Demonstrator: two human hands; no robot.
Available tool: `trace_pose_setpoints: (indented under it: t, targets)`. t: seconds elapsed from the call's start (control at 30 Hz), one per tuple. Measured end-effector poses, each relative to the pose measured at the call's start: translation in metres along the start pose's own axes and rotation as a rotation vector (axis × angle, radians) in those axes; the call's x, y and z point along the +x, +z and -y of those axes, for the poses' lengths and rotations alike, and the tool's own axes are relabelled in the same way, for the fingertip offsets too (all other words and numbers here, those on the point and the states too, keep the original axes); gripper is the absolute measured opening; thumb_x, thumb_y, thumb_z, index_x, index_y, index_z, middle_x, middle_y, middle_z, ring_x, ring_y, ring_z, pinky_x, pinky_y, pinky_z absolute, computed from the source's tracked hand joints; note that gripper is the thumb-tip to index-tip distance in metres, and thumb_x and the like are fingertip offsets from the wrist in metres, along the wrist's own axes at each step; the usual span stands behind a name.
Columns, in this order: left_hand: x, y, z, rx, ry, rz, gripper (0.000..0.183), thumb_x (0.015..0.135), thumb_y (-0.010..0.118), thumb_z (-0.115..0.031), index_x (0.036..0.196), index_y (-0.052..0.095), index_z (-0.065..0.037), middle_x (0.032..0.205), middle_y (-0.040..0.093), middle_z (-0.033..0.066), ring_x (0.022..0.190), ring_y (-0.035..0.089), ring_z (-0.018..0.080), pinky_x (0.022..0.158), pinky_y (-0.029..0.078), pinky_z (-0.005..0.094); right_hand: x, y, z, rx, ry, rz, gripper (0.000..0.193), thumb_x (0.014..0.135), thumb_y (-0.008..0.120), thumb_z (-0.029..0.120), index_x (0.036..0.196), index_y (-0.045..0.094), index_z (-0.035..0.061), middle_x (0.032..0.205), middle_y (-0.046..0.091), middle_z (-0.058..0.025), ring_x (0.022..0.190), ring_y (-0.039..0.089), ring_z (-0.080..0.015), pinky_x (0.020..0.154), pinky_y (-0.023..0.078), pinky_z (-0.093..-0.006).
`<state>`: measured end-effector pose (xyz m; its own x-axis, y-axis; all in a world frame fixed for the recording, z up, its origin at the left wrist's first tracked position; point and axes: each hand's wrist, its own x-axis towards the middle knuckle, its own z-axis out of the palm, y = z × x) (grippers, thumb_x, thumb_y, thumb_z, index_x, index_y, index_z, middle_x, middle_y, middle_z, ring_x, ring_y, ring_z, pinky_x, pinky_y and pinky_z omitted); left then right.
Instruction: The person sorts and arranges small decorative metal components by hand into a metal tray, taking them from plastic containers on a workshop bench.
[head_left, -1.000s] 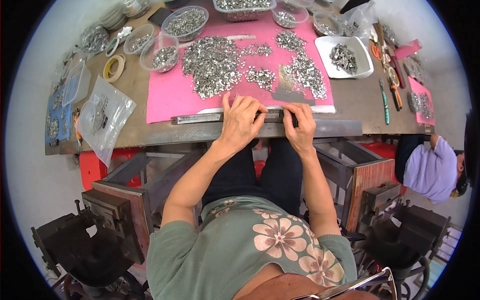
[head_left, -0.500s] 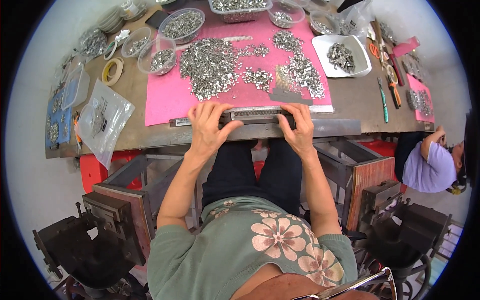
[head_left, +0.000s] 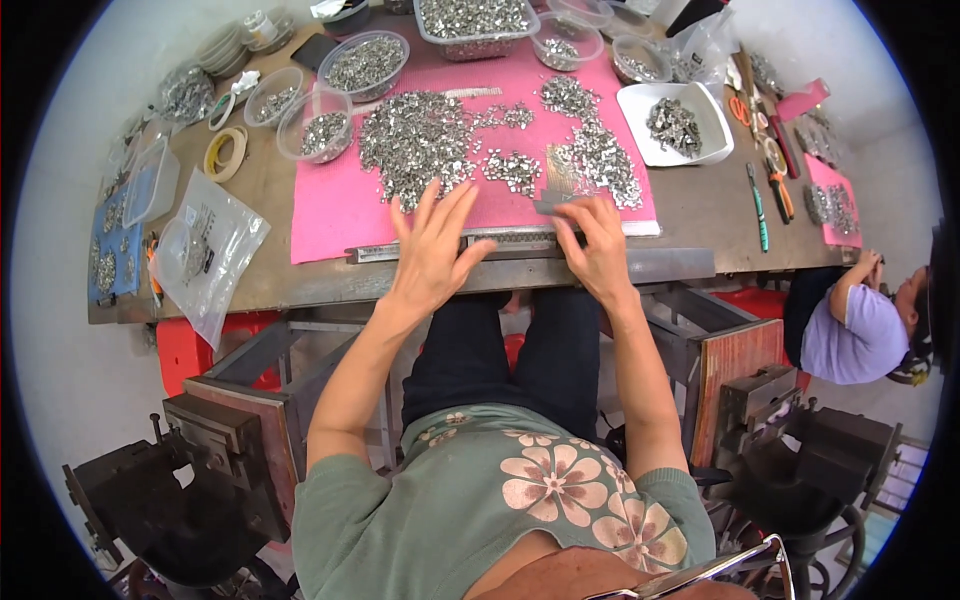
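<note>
A long metal bar fixture [head_left: 510, 239] with a row of small slots lies along the front edge of the pink mat [head_left: 325, 215]. My left hand [head_left: 432, 250] is raised over its left part, fingers spread and empty, the fingertips by a heap of small shiny metal pieces [head_left: 420, 140]. My right hand [head_left: 598, 250] hovers at the fixture's right part, thumb apart from the fingers. Its fingertips are at a flat dark grey strip [head_left: 548, 203] and partly cover it; whether they touch it is unclear. Beyond the strip lies a bundle of thin brass-coloured pieces [head_left: 558, 170].
Clear tubs of metal pieces [head_left: 365, 65] line the back, and a white tray [head_left: 705, 150] stands to the right. Pens and pliers [head_left: 777, 185] lie beyond it. A tape roll [head_left: 225, 153] and a plastic bag [head_left: 225, 235] are at left. Another person [head_left: 855, 325] sits far right.
Both hands have let go of the fixture. My left hand has lifted and spread toward the heap; my right hand has moved to the grey strip. The view has shifted slightly.
</note>
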<state>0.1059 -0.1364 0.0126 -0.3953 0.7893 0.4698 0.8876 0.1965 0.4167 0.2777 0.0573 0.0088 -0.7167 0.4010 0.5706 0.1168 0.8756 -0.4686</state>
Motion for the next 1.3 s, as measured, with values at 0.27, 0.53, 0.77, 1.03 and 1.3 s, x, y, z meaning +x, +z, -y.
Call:
trace_pose_setpoints:
  t: [0.27,0.53,0.77,1.03,1.3]
  targets:
    - [0.047,0.025,0.003,0.039,0.178,0.33,0.05,0.107,0.048,-0.034,0.149,0.05,-0.008,0.159,0.043,0.0053,0.15,0.022,0.0511,0.108,0.007,0.0847,0.038,0.035,0.006,-0.059,0.082,0.237,0.008,0.088,0.067,0.007,0.095,0.065,0.0037,0.097,0.061,-0.0151,0.097,0.059,-0.0353,0.085,0.043,-0.0478]
    - [0.022,-0.007,0.013,-0.147,0.021,0.268,0.026,0.101,0.062,-0.027,0.119,0.075,-0.014,0.127,0.07,0.0013,0.14,0.044,0.0336,0.117,0.013,0.0677,0.033,0.008,0.002,0.173,0.163,0.172,0.008,0.087,0.071,0.002,0.096,0.07,0.0006,0.084,0.061,-0.0113,0.077,0.063,-0.0253,0.068,0.05,-0.0357]
    - [0.045,0.022,0.013,-0.109,0.065,0.019,0.009,0.088,0.075,-0.02,0.096,0.075,-0.015,0.089,0.068,-0.0018,0.095,0.058,0.0196,0.102,0.03,0.047,0.03,0.017,0.001,0.123,0.104,0.176,0.011,0.087,0.072,0.002,0.098,0.071,0.0016,0.085,0.063,-0.011,0.076,0.063,-0.0257,0.068,0.05,-0.0364]
    - [0.052,0.04,0.008,-0.002,0.133,-0.025,0.009,0.087,0.076,-0.021,0.095,0.074,-0.016,0.087,0.063,-0.0005,0.095,0.058,0.0222,0.101,0.03,0.0514,0.033,0.024,0.009,0.103,0.125,0.221,0.011,0.085,0.075,0.009,0.095,0.072,0.0056,0.089,0.063,-0.0105,0.09,0.062,-0.0301,0.082,0.045,-0.043]
    - [0.042,0.02,0.018,-0.073,0.09,-0.034,0.007,0.086,0.076,-0.019,0.092,0.075,-0.016,0.085,0.064,-0.001,0.092,0.058,0.0211,0.098,0.032,0.0478,0.033,0.023,0.015,0.052,0.019,0.161,0.011,0.084,0.076,0.005,0.093,0.07,0.0028,0.083,0.063,-0.0103,0.077,0.061,-0.0287,0.075,0.047,-0.0403]
